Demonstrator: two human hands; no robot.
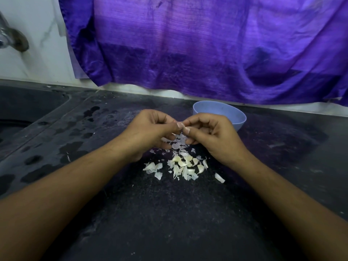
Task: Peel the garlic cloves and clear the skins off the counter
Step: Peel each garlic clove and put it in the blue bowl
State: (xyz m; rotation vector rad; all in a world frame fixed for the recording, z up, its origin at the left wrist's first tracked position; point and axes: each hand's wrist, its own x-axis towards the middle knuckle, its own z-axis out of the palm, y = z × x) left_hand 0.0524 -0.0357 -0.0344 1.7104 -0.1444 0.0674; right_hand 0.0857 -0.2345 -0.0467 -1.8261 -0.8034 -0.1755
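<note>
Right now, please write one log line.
step: peeling | left hand: pinches clove | right hand: pinches clove | skins: on counter | bowl: behind hands

Beyond the hands [150, 130], purple cloth [207, 44] hangs over white marbled wall [37, 53]. Dark speckled counter [169, 213]; sink [28, 110], tap [11, 38] far left.

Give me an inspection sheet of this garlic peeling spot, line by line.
Surface: dark counter, wet patches on its left side, pale flecks.
Job's things: garlic cloves piled near the hands; skins scattered around them; blue bowl behind the right hand.
Clutter: nothing seen.
Grippers: left hand and right hand both pinch a small garlic piece, mostly hidden.
Cables: nothing seen.
Surroundings: sink and tap at left, purple cloth hanging on the wall.
</note>
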